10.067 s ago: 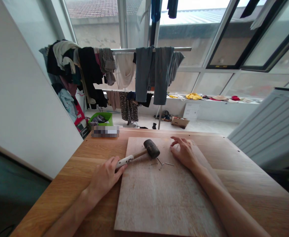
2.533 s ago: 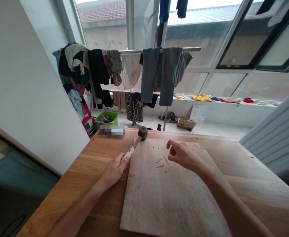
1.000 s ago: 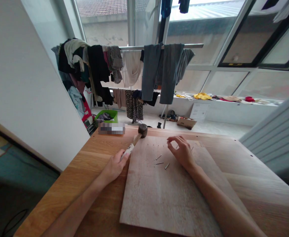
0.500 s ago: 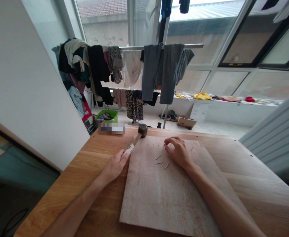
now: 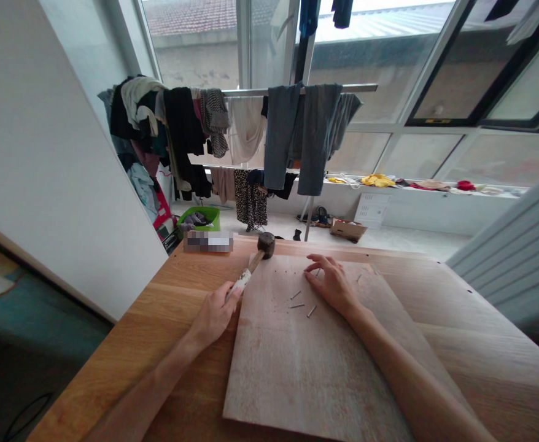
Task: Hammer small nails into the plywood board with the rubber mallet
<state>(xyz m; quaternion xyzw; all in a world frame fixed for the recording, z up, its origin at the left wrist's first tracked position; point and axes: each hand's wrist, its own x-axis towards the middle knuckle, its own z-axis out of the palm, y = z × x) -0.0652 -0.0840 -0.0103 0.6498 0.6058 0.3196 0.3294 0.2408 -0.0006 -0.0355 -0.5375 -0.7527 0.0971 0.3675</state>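
Observation:
My left hand (image 5: 215, 312) is wrapped round the white, worn handle of a hammer (image 5: 266, 245). Its dark head rests or hovers at the far left edge of a flat wooden board (image 5: 292, 362); contact cannot be made out. Over the far middle of that board, my right hand (image 5: 331, 283) is curled with thumb and forefinger brought together in a pinch. Whatever sits between those fingertips is too small to name. A thin nail (image 5: 318, 272) shows in the gap behind the pinch. Several loose nails (image 5: 312, 311) lie left of this hand, and another nail (image 5: 358, 277) is to its right.
Under the board is a wooden table (image 5: 172, 319), with a blurred-out item (image 5: 209, 242) at its far left edge. Beyond it stand a clothes rack (image 5: 361, 88) hung with laundry, a green basin (image 5: 212, 216) and a cardboard box (image 5: 347, 230). A white panel (image 5: 58, 153) rises at left.
The right thumb and forefinger have shifted slightly over the same spot. My left hand and the hammer have stayed almost still, and the loose nails lie where they were.

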